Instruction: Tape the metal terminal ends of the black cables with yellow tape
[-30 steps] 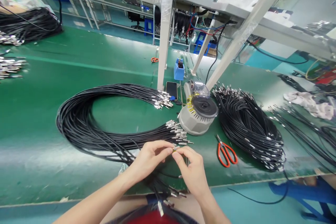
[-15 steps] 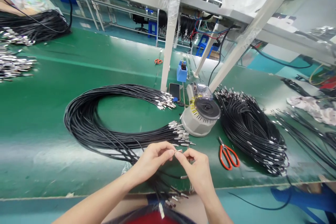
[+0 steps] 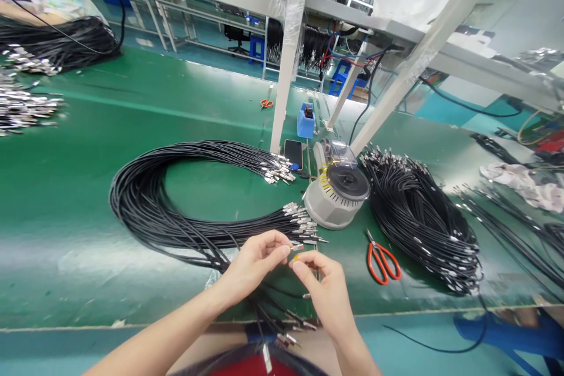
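My left hand (image 3: 259, 259) is closed in a pinch on a cable connector (image 3: 298, 247), whose metal tip sticks out past the fingertips. Just below and to the right, my right hand (image 3: 325, 283) pinches a small yellow piece (image 3: 296, 258) that looks like tape, a little apart from the connector. Behind both hands lies a looped bundle of black cables (image 3: 141, 188) with silver connectors at its ends. More cable ends (image 3: 286, 338) hang over the table's front edge below my hands.
A round grey tape dispenser (image 3: 337, 197) stands beyond my right hand. Red-handled cutters (image 3: 382, 261) and a second black cable coil (image 3: 423, 223) lie to the right. A phone (image 3: 293, 154), a blue holder (image 3: 305, 122) and a white post (image 3: 288, 59) stand farther back. Another person's arm shows far left.
My hands have drawn slightly apart. The right fingertips have come away from the connector, and a yellow piece now shows between them. The connector in my left hand has risen slightly.
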{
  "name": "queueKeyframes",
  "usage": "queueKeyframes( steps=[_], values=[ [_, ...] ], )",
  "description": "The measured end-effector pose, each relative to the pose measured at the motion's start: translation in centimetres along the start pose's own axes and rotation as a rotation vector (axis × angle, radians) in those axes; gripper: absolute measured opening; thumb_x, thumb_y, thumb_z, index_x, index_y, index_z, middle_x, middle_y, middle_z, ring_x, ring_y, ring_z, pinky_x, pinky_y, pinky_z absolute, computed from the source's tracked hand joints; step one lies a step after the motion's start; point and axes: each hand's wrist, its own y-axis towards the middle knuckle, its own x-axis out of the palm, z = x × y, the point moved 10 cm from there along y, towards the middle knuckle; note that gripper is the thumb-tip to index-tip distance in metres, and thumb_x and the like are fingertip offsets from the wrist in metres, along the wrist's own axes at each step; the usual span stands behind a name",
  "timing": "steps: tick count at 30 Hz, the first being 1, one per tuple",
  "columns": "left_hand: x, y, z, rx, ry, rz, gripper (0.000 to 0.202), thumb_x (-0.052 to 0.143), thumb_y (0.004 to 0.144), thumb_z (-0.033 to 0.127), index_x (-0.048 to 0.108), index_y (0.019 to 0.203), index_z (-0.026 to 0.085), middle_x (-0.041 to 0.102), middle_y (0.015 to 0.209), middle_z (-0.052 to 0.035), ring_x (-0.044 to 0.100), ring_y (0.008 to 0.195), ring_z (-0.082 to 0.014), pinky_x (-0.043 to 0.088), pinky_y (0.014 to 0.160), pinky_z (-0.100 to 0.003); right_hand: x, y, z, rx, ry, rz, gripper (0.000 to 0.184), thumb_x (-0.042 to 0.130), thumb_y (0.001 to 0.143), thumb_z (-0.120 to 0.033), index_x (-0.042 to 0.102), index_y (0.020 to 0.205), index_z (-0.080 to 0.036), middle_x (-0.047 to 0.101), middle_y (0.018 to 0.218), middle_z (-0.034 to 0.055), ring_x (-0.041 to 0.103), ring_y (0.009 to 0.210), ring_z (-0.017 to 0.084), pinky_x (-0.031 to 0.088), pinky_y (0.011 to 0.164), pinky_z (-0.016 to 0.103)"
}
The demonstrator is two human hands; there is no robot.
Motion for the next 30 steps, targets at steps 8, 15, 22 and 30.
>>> queueKeyframes(
  steps=[8, 15, 22, 30],
  values=[
    [-0.1, 0.1, -0.2, 0.000, 0.002, -0.005, 0.023, 0.060, 0.091, 0.037, 0.063, 0.091, 0.013, 0.058, 0.073, 0.0006, 0.049, 0.068, -0.0108, 0.037, 0.063, -0.021, -0.3, 0.0, -1.2, -0.039, -0.164, 0.063, 0.022, 0.059, 0.089, -0.034, 0.069, 0.078, -0.019, 0.068, 0.075, 0.0013, 0.060, 0.074, 0.017, 0.047, 0.065, 0.024],
    [-0.1, 0.0, -0.1, 0.002, 0.006, 0.001, 0.024, 0.061, 0.090, 0.037, 0.063, 0.090, 0.013, 0.058, 0.072, 0.0002, 0.049, 0.068, -0.0117, 0.038, 0.063, -0.022, -0.3, 0.0, -1.0, -0.023, -0.160, 0.116, 0.022, 0.058, 0.089, -0.034, 0.070, 0.077, -0.019, 0.069, 0.073, 0.0020, 0.060, 0.071, 0.018, 0.047, 0.056, 0.022],
    [0.0, -0.1, -0.2, -0.014, 0.001, 0.007, 0.025, 0.062, 0.088, 0.038, 0.063, 0.090, 0.013, 0.058, 0.071, 0.0000, 0.049, 0.067, -0.0121, 0.037, 0.062, -0.022, -0.6, 0.0, -1.0, -0.022, -0.169, 0.149, 0.025, 0.058, 0.089, -0.034, 0.070, 0.075, -0.018, 0.069, 0.071, 0.0016, 0.060, 0.068, 0.017, 0.047, 0.060, 0.024],
    [0.6, -0.3, -0.3, -0.093, -0.063, -0.042, 0.023, 0.065, 0.084, 0.035, 0.064, 0.082, 0.013, 0.055, 0.065, 0.0014, 0.045, 0.059, -0.0099, 0.029, 0.054, -0.020, -0.6, 0.1, -1.7, -0.205, -0.253, 0.133, 0.014, 0.057, 0.089, -0.020, 0.069, 0.083, -0.021, 0.070, 0.084, 0.0033, 0.062, 0.080, 0.020, 0.047, 0.073, 0.028]
  ],
)
